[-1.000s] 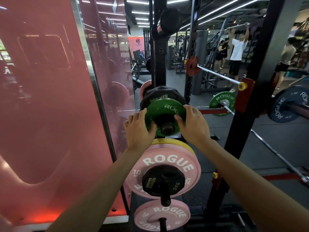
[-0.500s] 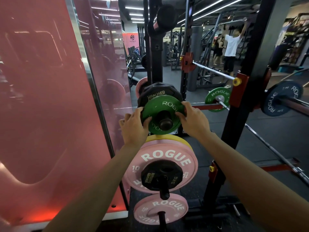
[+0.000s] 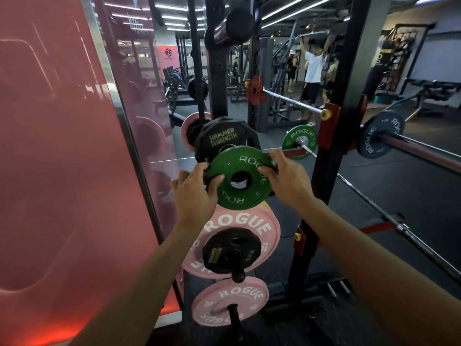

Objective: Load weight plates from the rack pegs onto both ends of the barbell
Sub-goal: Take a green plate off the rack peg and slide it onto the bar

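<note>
Left hand [image 3: 193,196] grips the left edge of the green Rogue plate [image 3: 239,179], thumb curled over the face, fingers wrapped behind the rim. Right hand [image 3: 287,182] grips the right edge, thumb on the face near the centre hole, fingers over the upper rim. Plate sits at frame centre, tilted, face turned up toward the camera; centre hole shows open, no peg through it.

Directly behind and above: black Hammer Strength plate [image 3: 223,138] on the rack. Below the green plate: large pink Rogue plate [image 3: 239,226] with a small black plate [image 3: 230,249] in front of it on the same peg [image 3: 237,269]. Lower still: smaller pink Rogue plate [image 3: 230,302] on its own peg.

Right of centre: black rack upright [image 3: 324,171]. Barbell [image 3: 424,152] runs off the right edge, carrying a blue Rogue plate [image 3: 380,133]. A mirrored green plate [image 3: 299,141] shows left of the upright. Red panel [image 3: 62,171] fills the left of frame.
</note>
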A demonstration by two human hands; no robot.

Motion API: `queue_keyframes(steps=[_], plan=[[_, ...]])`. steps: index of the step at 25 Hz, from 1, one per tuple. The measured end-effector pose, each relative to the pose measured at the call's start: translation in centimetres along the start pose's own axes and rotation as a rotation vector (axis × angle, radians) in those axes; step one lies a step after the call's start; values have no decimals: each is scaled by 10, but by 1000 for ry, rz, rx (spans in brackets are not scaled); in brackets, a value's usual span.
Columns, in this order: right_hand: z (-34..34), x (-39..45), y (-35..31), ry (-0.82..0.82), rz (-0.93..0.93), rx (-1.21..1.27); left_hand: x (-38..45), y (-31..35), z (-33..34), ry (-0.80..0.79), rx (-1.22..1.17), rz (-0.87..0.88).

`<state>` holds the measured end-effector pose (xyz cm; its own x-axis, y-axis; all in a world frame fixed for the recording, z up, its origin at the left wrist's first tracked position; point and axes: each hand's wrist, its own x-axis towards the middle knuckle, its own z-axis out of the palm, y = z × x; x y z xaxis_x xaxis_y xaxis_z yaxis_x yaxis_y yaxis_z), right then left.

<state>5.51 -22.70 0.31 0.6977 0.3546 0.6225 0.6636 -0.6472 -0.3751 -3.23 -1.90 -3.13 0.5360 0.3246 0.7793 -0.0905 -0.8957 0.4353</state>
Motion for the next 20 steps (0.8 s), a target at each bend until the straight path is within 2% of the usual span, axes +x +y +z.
queue_keyframes(steps=[5,11,20], plan=[[-37,-51,-3,70,-16,-1,-28,43,-26,-17,48,41],[-147,-143,39,251,-14,-151,-75,154,-22,-52,10,153],[-308,-289,131,301,292,-397,-163,343,40,-171,-242,360]])
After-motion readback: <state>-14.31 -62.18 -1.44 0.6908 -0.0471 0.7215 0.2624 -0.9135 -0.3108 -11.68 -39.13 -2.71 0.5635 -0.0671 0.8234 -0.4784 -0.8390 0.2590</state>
